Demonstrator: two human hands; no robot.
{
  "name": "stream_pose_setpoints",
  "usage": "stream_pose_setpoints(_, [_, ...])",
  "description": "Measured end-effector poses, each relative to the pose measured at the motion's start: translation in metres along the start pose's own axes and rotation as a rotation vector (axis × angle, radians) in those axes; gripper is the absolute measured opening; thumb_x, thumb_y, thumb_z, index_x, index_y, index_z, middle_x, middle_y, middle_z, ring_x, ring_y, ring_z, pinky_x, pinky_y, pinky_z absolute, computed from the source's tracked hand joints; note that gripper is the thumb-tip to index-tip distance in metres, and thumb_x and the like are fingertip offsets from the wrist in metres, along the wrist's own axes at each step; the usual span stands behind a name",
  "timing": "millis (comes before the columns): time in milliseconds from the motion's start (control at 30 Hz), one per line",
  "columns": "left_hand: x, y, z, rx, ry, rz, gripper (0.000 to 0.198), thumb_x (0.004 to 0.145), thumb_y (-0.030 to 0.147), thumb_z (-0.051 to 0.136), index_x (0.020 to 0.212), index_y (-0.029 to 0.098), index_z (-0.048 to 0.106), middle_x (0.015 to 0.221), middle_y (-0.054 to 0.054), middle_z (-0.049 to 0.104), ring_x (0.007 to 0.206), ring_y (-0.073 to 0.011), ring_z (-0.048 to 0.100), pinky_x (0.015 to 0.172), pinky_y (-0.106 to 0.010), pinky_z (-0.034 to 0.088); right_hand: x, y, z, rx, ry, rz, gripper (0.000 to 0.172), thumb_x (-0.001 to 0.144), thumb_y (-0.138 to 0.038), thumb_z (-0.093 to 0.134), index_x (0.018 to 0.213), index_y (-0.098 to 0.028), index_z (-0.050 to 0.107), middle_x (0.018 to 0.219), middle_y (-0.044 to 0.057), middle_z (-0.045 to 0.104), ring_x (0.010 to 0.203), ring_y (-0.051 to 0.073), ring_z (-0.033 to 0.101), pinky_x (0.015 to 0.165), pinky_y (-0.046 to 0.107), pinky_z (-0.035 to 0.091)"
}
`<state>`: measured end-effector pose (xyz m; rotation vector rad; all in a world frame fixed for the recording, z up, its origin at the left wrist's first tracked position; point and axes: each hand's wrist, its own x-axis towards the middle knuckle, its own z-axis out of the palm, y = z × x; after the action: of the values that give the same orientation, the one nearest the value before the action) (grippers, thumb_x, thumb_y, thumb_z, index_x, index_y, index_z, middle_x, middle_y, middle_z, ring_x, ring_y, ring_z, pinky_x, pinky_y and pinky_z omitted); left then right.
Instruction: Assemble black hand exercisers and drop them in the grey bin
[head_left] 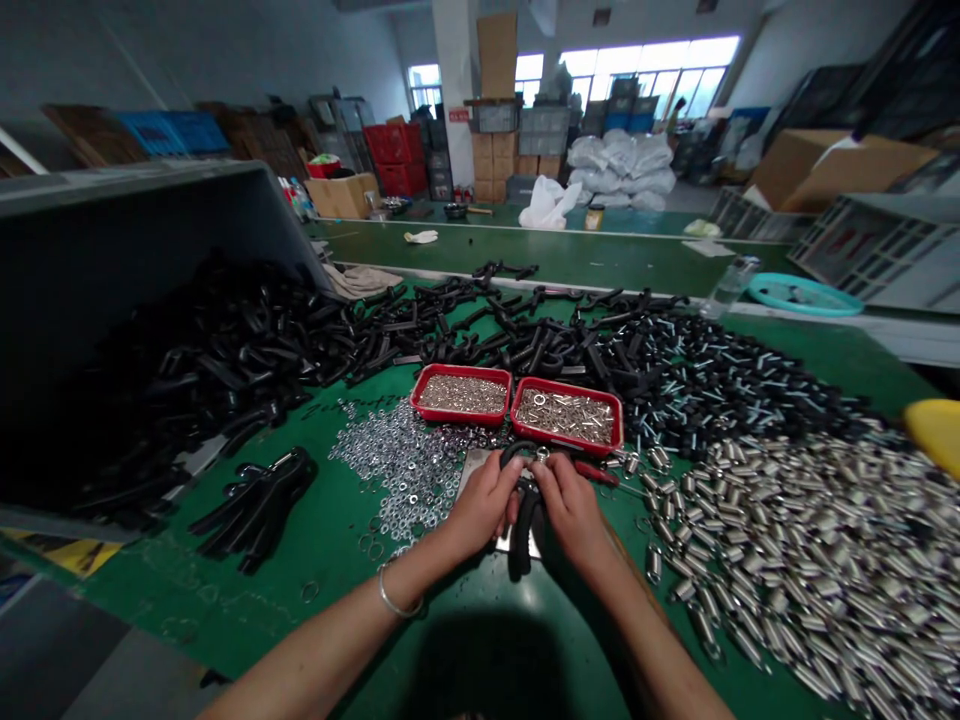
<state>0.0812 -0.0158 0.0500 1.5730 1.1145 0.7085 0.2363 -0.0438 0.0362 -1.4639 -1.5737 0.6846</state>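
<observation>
In the head view my left hand [484,502] is closed around a black, curved-handled hand tool [523,535], above a small metal plate [474,465]. My right hand [576,505] is closed at the tool's other side, thumb and forefinger pinching a small shiny metal part [542,454] at its top. The exact kind of that part is too small to tell. Just beyond the hands stand two red trays; the left one [418,400] holds tiny metal pieces and the right one [619,425] small pins. A red-handled screwdriver [598,473] lies beside my right hand.
Loose nuts [409,465] spread to the left, near a bunch of black handled tools [259,505]. Coil springs [795,540] heap at right, below black-headed bolts [712,370]. Black parts [255,320] spill from a grey bin [281,215]. A turquoise ring-shaped lid [806,295] lies farther back.
</observation>
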Motion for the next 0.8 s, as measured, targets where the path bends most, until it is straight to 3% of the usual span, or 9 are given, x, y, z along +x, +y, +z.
stream_pose_setpoints(100, [-0.004,-0.002,-0.008,0.255,0.047,0.1,0.041,0.102,0.05,0.029,0.114,0.017,0.05,0.075,-0.004,0.065,0.069,-0.0207,0.067,0.064,-0.031,0.052,-0.003,-0.007,-0.004,0.033,-0.054,0.011,0.029,0.101,-0.043,0.04,0.084,-0.022,0.05,0.073,0.0,0.058,0.066,0.017,0.055,0.063,0.027,0.038])
stream_pose_setpoints(200, [-0.01,-0.005,-0.024,0.553,-0.039,0.181,0.045,0.103,0.048,0.025,0.123,0.016,0.049,0.11,-0.016,0.066,0.095,-0.0281,0.069,0.081,-0.04,0.052,-0.006,-0.016,-0.007,0.076,-0.14,0.013,0.024,0.101,-0.04,0.041,0.091,-0.022,0.054,0.08,0.001,0.062,0.073,0.018,0.058,0.068,0.027,0.041])
stream_pose_setpoints(267, [-0.015,-0.006,-0.035,0.694,-0.158,0.182,0.049,0.102,0.051,0.025,0.126,0.014,0.047,0.114,-0.019,0.066,0.096,-0.0318,0.069,0.08,-0.043,0.052,-0.008,-0.021,-0.005,0.158,-0.218,0.011,0.024,0.102,-0.039,0.041,0.097,-0.021,0.056,0.088,0.002,0.065,0.082,0.018,0.06,0.073,0.028,0.044])
stream_pose_setpoints(367, [-0.024,-0.004,-0.048,0.78,-0.284,0.145,0.055,0.099,0.058,0.033,0.127,0.012,0.045,0.102,-0.018,0.07,0.09,-0.0347,0.07,0.074,-0.042,0.052,-0.011,-0.025,0.002,0.247,-0.299,0.029,0.027,0.102,-0.04,0.039,0.1,-0.021,0.058,0.097,0.005,0.066,0.09,0.019,0.061,0.079,0.029,0.046])
stream_pose_setpoints(533, [-0.031,0.005,-0.056,0.783,-0.362,0.137,0.07,0.087,0.069,0.053,0.127,0.012,0.044,0.1,-0.018,0.071,0.09,-0.036,0.071,0.071,-0.04,0.053,-0.018,-0.031,0.01,0.077,-0.311,0.072,0.03,0.1,-0.043,0.039,0.099,-0.019,0.057,0.092,0.007,0.066,0.084,0.02,0.061,0.076,0.031,0.046])
stream_pose_setpoints(667, [-0.012,0.002,-0.062,0.765,-0.39,0.162,0.071,0.083,0.07,0.056,0.126,0.014,0.049,0.105,-0.018,0.07,0.092,-0.0346,0.07,0.071,-0.039,0.054,-0.009,-0.033,0.007,-0.089,-0.339,0.081,0.032,0.101,-0.041,0.036,0.105,-0.018,0.059,0.097,0.011,0.069,0.088,0.023,0.065,0.077,0.032,0.046])
stream_pose_setpoints(800, [0.016,-0.012,-0.063,0.86,-0.405,0.187,0.06,0.084,0.065,0.059,0.119,0.017,0.057,0.103,-0.016,0.071,0.087,-0.0314,0.071,0.07,-0.037,0.054,0.02,-0.014,-0.011,-0.322,-0.362,0.045,0.034,0.097,-0.043,0.049,0.115,-0.018,0.063,0.101,0.012,0.073,0.091,0.026,0.067,0.079,0.034,0.047])
